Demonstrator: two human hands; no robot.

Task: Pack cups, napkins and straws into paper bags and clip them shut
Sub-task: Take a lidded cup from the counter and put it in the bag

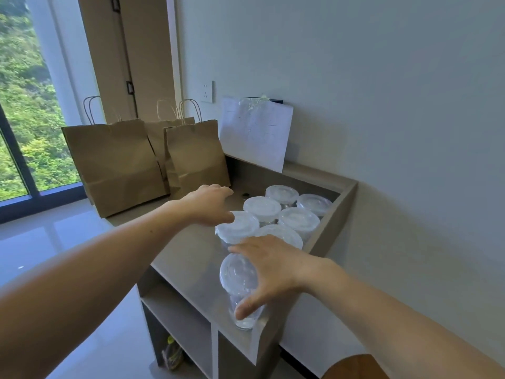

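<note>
1. Both hands reach out over the top of a shelf unit (185, 258).
2. The right hand (273, 265) holds the nearest cup (239, 280), a clear plastic one with a lid. Its fingers lie across the lid and its thumb (244, 307) presses the side, so the hand is spread wide round the cup.
3. The nearest cup stands upright, close to the front edge of the top.
4. The left hand (209, 203) hangs over a second cup (241, 228) with its fingers bent down. It may be touching the lid, but I cannot tell if it holds it.
5. The second cup stands just behind the nearest cup. Five more cups (299, 218) with lids stand close together behind and beside it, next to the raised side on the right.
6. Three brown paper bags (114, 165) with twisted handles stand upright at the far left end of the top, pressed close together.
7. A white paper bag (254, 132) leans on the wall (382, 105), on a ledge behind the cups.
8. A small dark thing (246, 195) lies between the bags and the cups. It is too small to tell what it is.
9. A wall socket (207, 91) sits above the bags, and a window (27, 105) with green trees is at the far left.
</note>
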